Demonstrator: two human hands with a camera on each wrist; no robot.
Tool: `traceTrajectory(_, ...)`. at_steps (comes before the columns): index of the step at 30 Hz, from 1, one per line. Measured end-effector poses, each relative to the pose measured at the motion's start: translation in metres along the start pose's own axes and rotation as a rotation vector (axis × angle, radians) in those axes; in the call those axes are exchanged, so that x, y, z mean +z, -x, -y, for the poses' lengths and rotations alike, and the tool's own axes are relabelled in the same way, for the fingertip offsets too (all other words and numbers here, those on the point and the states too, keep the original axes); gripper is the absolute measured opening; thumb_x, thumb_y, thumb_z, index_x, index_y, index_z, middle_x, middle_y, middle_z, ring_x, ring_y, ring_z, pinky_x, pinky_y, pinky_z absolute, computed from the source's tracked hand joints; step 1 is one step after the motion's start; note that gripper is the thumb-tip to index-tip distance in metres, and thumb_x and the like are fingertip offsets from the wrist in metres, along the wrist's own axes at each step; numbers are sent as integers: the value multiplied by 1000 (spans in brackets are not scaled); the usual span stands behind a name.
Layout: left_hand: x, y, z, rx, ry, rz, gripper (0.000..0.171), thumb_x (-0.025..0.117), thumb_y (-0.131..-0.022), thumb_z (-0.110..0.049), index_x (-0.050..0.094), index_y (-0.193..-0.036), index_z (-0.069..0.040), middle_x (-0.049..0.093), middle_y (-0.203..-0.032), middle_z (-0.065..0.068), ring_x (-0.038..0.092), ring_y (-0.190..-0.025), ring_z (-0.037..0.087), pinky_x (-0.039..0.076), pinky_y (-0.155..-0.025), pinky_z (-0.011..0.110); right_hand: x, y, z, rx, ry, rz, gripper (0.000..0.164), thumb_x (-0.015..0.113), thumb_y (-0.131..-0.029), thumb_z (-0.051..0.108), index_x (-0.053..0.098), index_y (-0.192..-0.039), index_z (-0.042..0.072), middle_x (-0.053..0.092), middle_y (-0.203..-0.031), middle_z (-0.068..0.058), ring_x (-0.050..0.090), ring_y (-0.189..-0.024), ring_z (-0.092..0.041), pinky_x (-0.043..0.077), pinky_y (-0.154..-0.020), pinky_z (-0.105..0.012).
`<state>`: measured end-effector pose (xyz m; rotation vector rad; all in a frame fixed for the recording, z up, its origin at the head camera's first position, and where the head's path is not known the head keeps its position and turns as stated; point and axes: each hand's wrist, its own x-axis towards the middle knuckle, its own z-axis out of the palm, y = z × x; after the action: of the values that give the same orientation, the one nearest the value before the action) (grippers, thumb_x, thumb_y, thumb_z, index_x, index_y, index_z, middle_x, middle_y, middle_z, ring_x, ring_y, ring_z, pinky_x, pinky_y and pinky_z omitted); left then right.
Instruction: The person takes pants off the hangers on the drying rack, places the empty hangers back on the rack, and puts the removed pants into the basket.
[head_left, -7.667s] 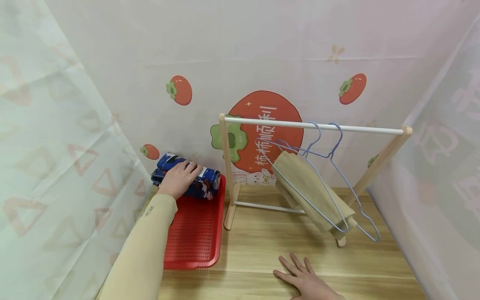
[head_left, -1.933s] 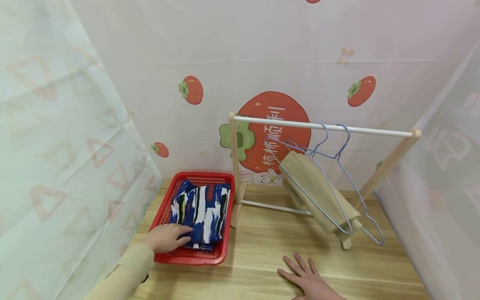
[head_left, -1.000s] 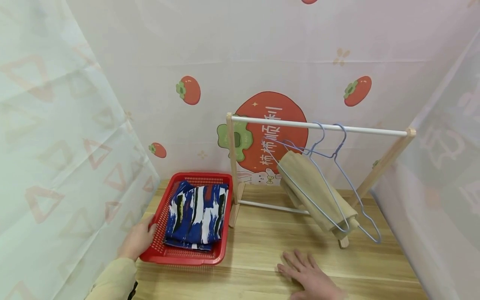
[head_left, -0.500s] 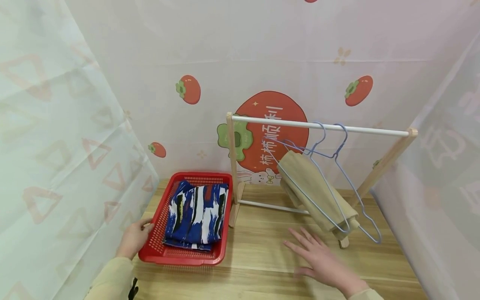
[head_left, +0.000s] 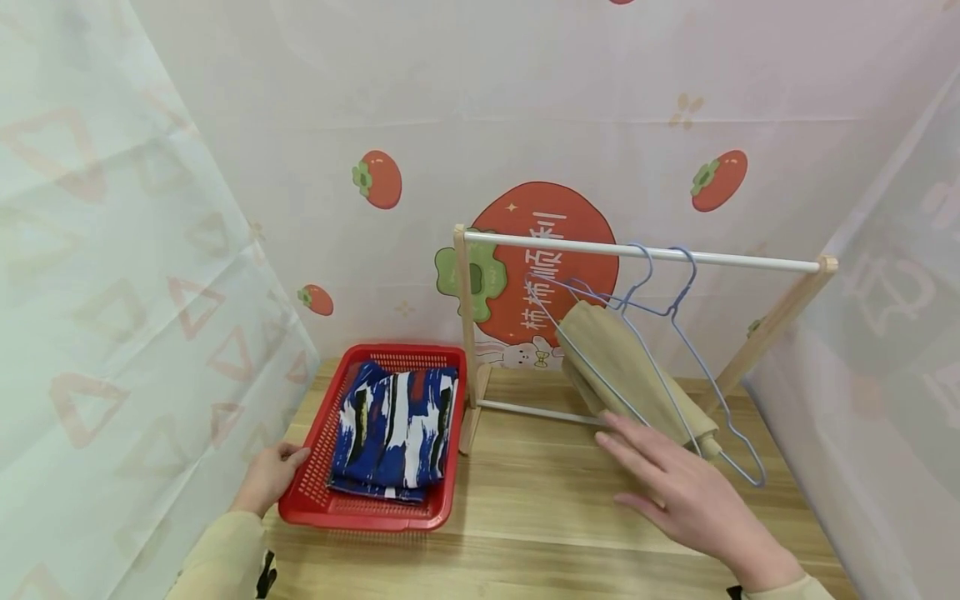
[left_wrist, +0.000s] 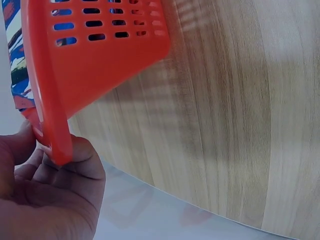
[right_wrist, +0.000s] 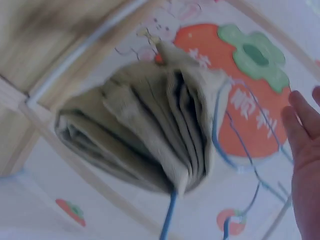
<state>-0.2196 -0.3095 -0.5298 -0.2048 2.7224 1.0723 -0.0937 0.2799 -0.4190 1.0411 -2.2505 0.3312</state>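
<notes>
My left hand pinches the left rim of the red plastic basket; the left wrist view shows thumb and curled fingers around that rim. Inside the basket lies a folded blue, white and black patterned cloth. My right hand is raised in front of the rack, fingers straight and holding nothing. Just behind it, a folded khaki garment hangs over a blue wire hanger. The right wrist view shows the garment's layered folds apart from the fingers.
A clothes rack with wooden legs and a white top bar stands at the back. A second blue hanger hangs to the right. Printed curtains enclose the wooden tabletop at the back and sides.
Earlier my left hand rested on the patterned cloth; it moved to the basket's left rim. My right hand has lifted off the table and moved up and right toward the khaki garment.
</notes>
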Motion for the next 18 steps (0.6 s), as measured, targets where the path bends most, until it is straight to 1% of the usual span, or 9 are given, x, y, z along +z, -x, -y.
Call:
traceTrajectory(1, 0, 0, 0, -8, 10, 6, 46, 51, -108, -26, 58, -124, 16, 68, -98, 21, 63, -81, 23, 54, -69, 39, -4, -3, -3, -18, 8, -64, 58, 50, -105, 49, 62, -140, 4, 56, -147, -18, 58, -131, -29, 29, -120, -21)
traceTrajectory(3, -1, 1, 0, -28, 40, 17, 45, 51, -108, -26, 59, -122, 16, 67, -91, 17, 62, -75, 20, 53, -64, 36, -12, -7, -8, -38, 20, -172, 55, 52, -105, 45, 65, -133, -1, 61, -139, -22, 60, -128, -30, 33, -118, -22)
traceTrajectory(4, -1, 2, 1, -36, 56, 23, 44, 51, -108, -26, 59, -120, 16, 66, -88, 15, 61, -73, 19, 53, -62, 35, -16, -8, -11, -43, 30, -215, 54, 53, -105, 43, 66, -131, -3, 62, -136, -24, 60, -128, -31, 34, -118, -24)
traceTrajectory(6, -1, 2, 1, -50, 84, 33, 44, 50, -108, -25, 58, -120, 16, 65, -84, 13, 61, -69, 18, 54, -59, 35, -23, -9, -18, -38, 51, -270, 54, 54, -106, 41, 65, -130, -6, 62, -134, -28, 58, -132, -33, 35, -119, -30)
traceTrajectory(10, -1, 2, 1, -66, 116, 51, 47, 49, -109, -27, 55, -124, 17, 65, -85, 13, 62, -67, 18, 55, -59, 36, -31, -3, -31, 36, 117, -322, 55, 51, -107, 40, 63, -131, -8, 61, -134, -29, 52, -138, -34, 33, -122, -37)
traceTrajectory(14, 0, 1, 1, -72, 116, 57, 50, 48, -109, -29, 53, -127, 18, 65, -87, 14, 63, -68, 18, 56, -59, 36, -31, 13, -45, 172, 168, -333, 60, 49, -107, 44, 61, -134, -8, 60, -137, -28, 47, -143, -27, 31, -122, -33)
traceTrajectory(16, 0, 0, 2, -63, 108, 55, 50, 48, -109, -28, 53, -126, 18, 66, -87, 14, 62, -68, 18, 55, -60, 35, -29, 22, -50, 256, 190, -325, 64, 48, -106, 48, 59, -138, -6, 60, -139, -26, 50, -140, -27, 31, -121, -27)
traceTrajectory(17, 0, -1, 3, -56, 103, 53, 50, 48, -109, -28, 54, -125, 19, 66, -87, 15, 62, -69, 18, 55, -60, 35, -28, 26, -51, 299, 204, -313, 65, 46, -107, 50, 57, -140, -5, 60, -139, -25, 54, -136, -30, 30, -120, -22)
traceTrajectory(18, 0, -1, 3, -52, 101, 52, 50, 48, -109, -28, 54, -125, 19, 66, -87, 14, 62, -69, 18, 55, -60, 35, -27, 30, -53, 339, 217, -305, 67, 45, -106, 52, 56, -142, -3, 61, -139, -24, 59, -130, -32, 37, -117, -24)
